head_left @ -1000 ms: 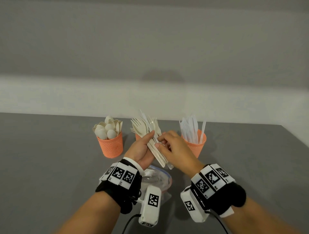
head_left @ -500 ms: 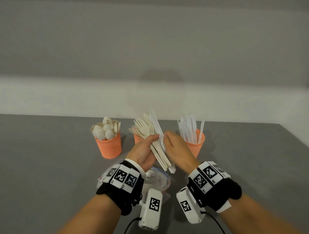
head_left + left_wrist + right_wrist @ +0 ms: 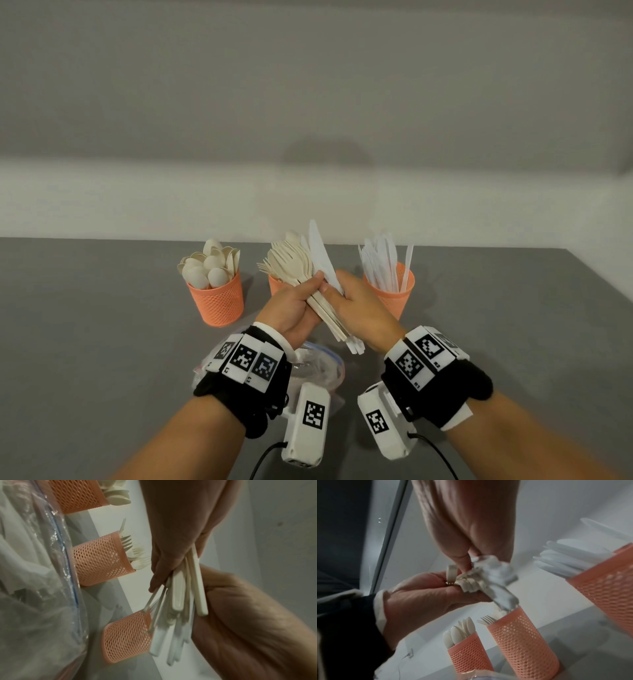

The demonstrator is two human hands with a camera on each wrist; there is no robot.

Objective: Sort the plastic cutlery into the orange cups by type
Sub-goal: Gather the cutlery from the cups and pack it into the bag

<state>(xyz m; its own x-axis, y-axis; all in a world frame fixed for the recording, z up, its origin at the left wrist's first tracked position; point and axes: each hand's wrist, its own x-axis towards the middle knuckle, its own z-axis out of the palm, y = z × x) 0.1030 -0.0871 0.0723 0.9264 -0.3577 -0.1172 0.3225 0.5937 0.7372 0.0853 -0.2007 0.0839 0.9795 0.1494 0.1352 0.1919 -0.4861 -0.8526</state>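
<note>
Grey tabletop point(image 3: 102, 342) carries three orange cups point(image 3: 219, 301) behind a bundle of cutlery point(image 3: 318, 294), probably light, stiff and slippery, gripped mid-handle by the left hand point(image 3: 294, 308); a white knife point(image 3: 322, 260) is pinched by the right hand point(image 3: 363, 308).

Cups point(image 3: 219, 301) — perforated matt plastic.

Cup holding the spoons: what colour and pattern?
Orange with a fine mesh of small holes; the spoon cup shows this best in the right wrist view.

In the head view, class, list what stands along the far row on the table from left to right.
Cup of spoons → cup of forks, mostly hidden behind the held bundle → cup of knives.
</note>
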